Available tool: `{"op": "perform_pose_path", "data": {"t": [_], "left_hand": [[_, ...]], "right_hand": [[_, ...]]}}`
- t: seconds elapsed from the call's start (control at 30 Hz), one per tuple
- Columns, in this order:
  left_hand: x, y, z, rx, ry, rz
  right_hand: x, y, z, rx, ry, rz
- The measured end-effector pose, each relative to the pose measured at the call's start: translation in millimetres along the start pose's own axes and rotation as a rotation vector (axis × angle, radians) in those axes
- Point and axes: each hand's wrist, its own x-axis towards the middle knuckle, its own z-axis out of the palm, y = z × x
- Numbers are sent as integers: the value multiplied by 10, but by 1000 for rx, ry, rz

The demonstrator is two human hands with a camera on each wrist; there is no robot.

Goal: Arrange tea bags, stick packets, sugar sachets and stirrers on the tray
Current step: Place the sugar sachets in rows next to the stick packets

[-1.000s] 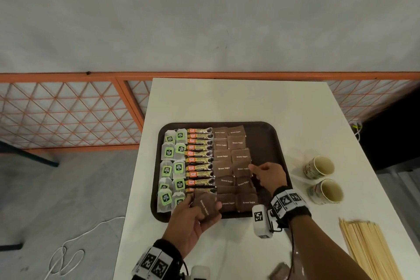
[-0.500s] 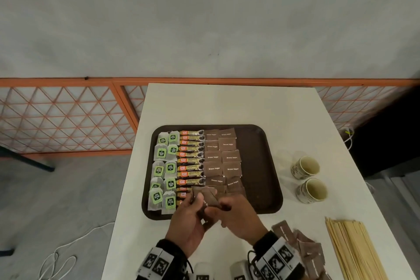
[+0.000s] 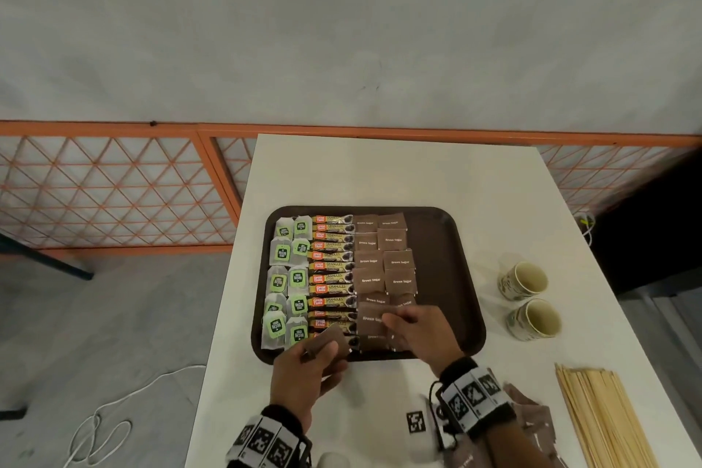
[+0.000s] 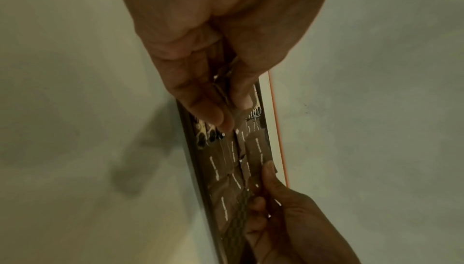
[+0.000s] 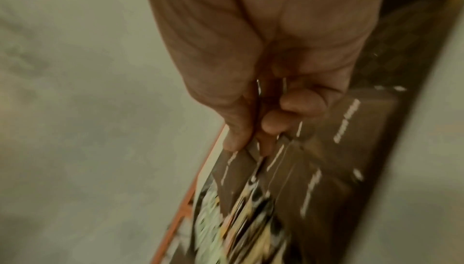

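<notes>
Here, the left hand is holding a small stack of flat brown paper sugar sachets over the near rim of the dark brown rectangular plastic tray; in the left wrist view its thumb and fingers are pinching the stack by its edges. The right hand is lying over the near end of the sachet columns on the tray, its thumb and curled fingers pinching one brown sachet by a corner.

Handling judgement: each sachet is appearing light, thin and limp, with loose granules inside, so it is likely bending if held by one corner alone. Gripping is best done at an edge or across two opposite edges, with light pressure, since the paper is probably tearing under a hard squeeze. The stack is liable to fan or slip, so a firm edge pinch is advisable.

The green-labelled white tea bags and the orange-and-gold stick packets are lying in columns on the left half of the tray. More loose brown sachets and the bundle of pale wooden stirrers are waiting on the white surface, right of the tray; the stirrers look stiff and are best gathered mid-length.
</notes>
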Motion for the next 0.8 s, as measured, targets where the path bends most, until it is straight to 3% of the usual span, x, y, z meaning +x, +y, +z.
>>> {"op": "perform_pose_path", "data": {"t": [0.27,0.47,0.57,0.67,0.8], "left_hand": [[111,68,-273,157,-54,-1],[155,105,-312,180,-121,5],[118,147,-249,139,-158,18],[48,188,-135,96,-181,17],[-46,164,48,170,-218,64]], "right_hand": [[602,-43,18,-215,37,99],[580,-57,128,-336,157,196],[437,-108,89,-366,203,157],[158,-203,61,-276,111,-30],[-246,-250,122,-153,-198,-207]]}}
